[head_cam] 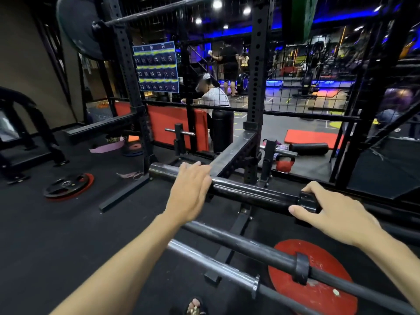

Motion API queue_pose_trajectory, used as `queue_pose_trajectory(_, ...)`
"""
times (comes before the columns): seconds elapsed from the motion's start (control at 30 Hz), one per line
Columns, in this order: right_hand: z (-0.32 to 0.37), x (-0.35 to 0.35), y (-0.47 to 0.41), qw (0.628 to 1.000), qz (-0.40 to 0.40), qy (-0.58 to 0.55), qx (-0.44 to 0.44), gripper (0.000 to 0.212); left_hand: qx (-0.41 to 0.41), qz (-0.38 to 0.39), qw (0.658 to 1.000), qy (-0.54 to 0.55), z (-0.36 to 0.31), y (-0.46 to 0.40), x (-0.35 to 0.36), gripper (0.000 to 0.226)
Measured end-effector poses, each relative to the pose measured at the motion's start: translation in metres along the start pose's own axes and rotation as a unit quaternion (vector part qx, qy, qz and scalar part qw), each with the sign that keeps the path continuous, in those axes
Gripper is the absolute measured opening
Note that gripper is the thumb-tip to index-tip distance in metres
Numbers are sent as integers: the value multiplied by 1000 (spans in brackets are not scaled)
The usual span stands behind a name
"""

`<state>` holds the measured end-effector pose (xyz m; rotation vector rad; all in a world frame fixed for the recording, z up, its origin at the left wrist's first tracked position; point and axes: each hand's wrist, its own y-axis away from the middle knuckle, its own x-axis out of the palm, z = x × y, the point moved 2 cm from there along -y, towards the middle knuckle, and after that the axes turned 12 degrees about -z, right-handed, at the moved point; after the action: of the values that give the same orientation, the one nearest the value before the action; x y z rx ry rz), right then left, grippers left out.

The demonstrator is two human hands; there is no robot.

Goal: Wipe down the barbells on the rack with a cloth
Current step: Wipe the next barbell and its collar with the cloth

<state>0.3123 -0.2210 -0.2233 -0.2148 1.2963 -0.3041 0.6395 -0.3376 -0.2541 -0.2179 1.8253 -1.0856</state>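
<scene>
Weight plate lies on the floor at far left. Next, the left hand rests flat on the top barbell's sleeve, fingers straight and together. Farther right, the right hand grips that barbell's collar, fingers curled round it.

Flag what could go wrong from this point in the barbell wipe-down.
1. No cloth shows: the left hand lies bare on the top bar's sleeve, so the wipe may get skipped.
2. The right hand grips the collar; if it loosens, the collar may slide off.
3. Two more bars lie close below; a rolling top bar could pinch fingers.
</scene>
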Motion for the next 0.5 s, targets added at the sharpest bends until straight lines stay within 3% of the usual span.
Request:
queue_pose_trajectory(0.07,-3,1,1,1000,-7,2,2,72,49,5,999,16,10,1,-6,29)
queue_pose_trajectory(0.13,-6,3,1,1000,-12,1,5,80,60,-1,997,-43,39,-6,-13,23)
queue_pose_trajectory(0.2,-8,4,0,1000,-15,-3,9,84,-3,-6,994,-112,77,-13,-15,19)
queue_pose_trajectory(0.27,-9,6,-4,1000,-23,-9,9,79,-103,-22,991,-85,90,-14,-15,28)
queue_pose_trajectory(0.33,-7,10,-7,1000,-26,-6,7,71,-150,-57,986,-40,74,-19,-9,41)
queue_pose_trajectory(0.5,7,3,-12,999,-29,17,-34,57,-43,-31,998,29,-9,-20,14,37)
